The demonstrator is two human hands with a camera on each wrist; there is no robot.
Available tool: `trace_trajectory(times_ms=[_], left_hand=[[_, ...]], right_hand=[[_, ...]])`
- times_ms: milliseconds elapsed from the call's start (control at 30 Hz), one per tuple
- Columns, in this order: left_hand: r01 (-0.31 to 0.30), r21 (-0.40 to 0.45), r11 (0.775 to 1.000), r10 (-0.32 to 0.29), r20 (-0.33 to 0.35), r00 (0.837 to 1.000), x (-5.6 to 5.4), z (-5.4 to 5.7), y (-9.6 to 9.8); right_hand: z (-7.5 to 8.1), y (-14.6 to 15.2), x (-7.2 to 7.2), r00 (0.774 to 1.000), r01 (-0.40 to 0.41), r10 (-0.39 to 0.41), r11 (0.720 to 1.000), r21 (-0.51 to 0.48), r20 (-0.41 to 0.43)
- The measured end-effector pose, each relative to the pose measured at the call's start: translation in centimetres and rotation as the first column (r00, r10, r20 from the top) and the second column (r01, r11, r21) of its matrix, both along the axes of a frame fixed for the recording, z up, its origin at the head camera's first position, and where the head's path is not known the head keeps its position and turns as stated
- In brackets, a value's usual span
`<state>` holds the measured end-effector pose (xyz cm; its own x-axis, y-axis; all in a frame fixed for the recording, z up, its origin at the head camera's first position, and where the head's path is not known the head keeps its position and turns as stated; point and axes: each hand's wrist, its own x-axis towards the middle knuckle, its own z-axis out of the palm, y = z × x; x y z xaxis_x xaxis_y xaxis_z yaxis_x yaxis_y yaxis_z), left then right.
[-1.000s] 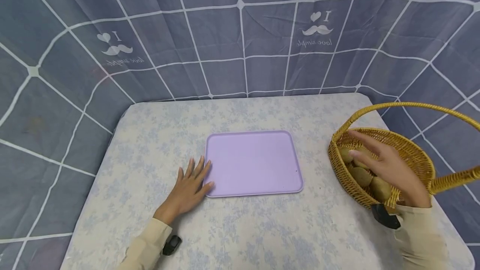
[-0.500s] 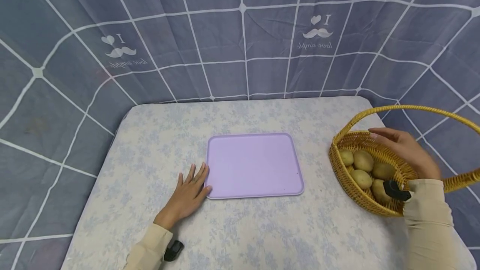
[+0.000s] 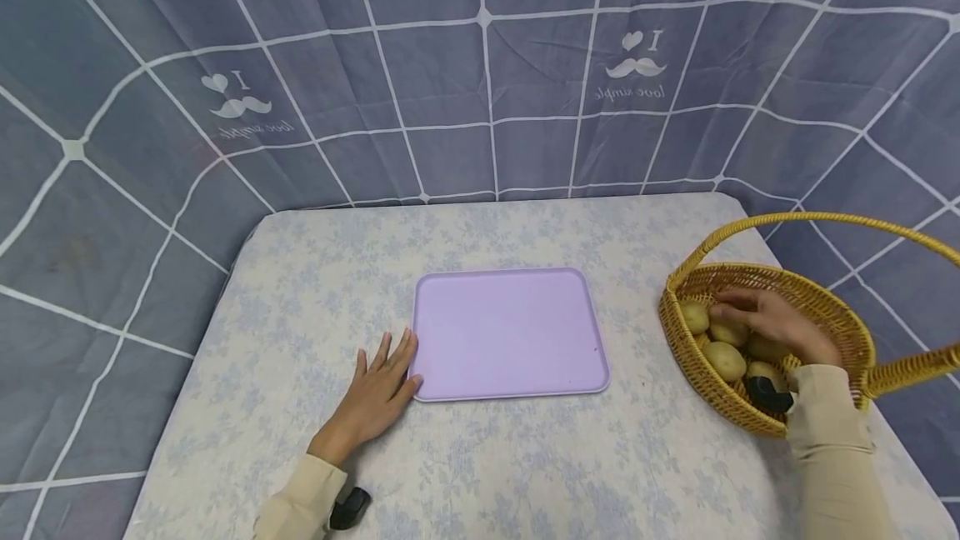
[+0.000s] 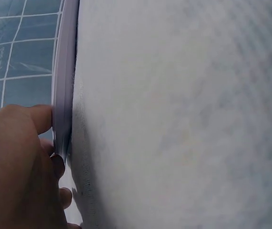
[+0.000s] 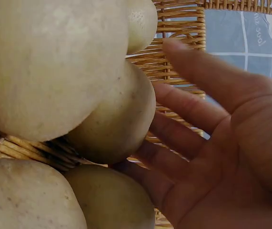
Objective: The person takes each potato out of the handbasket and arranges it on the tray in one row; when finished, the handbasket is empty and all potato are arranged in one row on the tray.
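Inside a yellow wicker basket [image 3: 684,352] on the right, my right hand [image 3: 783,325] reaches down among several potatoes [image 3: 723,362]. The right wrist view shows its fingers fairly straight behind one potato [image 5: 126,114], fingertips right at its skin. The thumb [image 5: 212,71] stands apart from that potato. My left hand [image 3: 371,394] lies flat with spread fingers at the left edge of a purple tray [image 3: 510,332]. In the left wrist view, the thumb [image 4: 41,118] touches the tray's rim [image 4: 64,86].
The basket's tall handle [image 3: 825,217] arches over its opening, above the right forearm. A pale floral cloth [image 3: 525,465] covers the table. Blue-grey curtains [image 3: 420,73] with white lines hang behind it and at both sides.
My right hand first drew back to the basket's right side, uncovering the potatoes, then came left and down among them. The left hand has stayed at the tray's edge.
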<state>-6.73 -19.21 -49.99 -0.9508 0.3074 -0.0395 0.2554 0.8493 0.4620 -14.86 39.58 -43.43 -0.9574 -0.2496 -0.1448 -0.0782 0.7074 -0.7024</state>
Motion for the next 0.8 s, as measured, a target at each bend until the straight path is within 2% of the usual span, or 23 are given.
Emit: trace_trajectory(times_ms=[67,267,300,400,500,567,633,733,800], left_hand=[[0.001,0.001,1.000,-0.001,0.001,1.000,0.0,0.0,0.0],[-0.002,0.010,1.000,0.002,0.006,1.000,0.0,-0.1,0.0],[-0.004,0.012,1.000,0.004,0.007,1.000,0.0,-0.1,0.0],[-0.005,0.014,1.000,0.005,0.009,1.000,-0.1,-0.1,0.0],[-0.006,0.015,1.000,0.006,0.010,1.000,-0.1,-0.2,0.0],[-0.006,0.016,1.000,0.006,0.008,1.000,-0.1,-0.2,0.0],[-0.006,0.018,1.000,0.006,0.006,1.000,-0.1,-0.2,0.0],[-0.005,0.023,1.000,0.005,0.007,1.000,-0.1,-0.1,0.0],[-0.005,0.027,1.000,0.005,0.008,1.000,-0.1,0.0,0.0]], right_hand=[[-0.1,0.1,0.1,0.999,0.012,-0.012,1.000,-0.021,0.033],[-0.5,0.5,0.3,0.999,-0.026,0.026,0.999,0.021,-0.021],[-0.5,0.5,0.3,1.000,-0.027,0.027,1.000,-0.004,-0.009],[-0.7,0.4,0.6,0.996,0.012,0.004,0.983,-0.181,0.090],[-0.9,0.3,0.8,0.970,0.097,0.001,0.914,-0.393,0.242],[-1.1,0.3,0.9,0.963,0.121,0.002,0.890,-0.439,0.269],[-1.2,0.2,0.9,0.968,0.105,0.006,0.899,-0.424,0.253],[-1.2,0.1,0.9,0.979,0.088,-0.017,0.934,-0.348,0.201],[-1.1,0.1,0.9,0.982,0.086,-0.027,0.944,-0.318,0.187]])
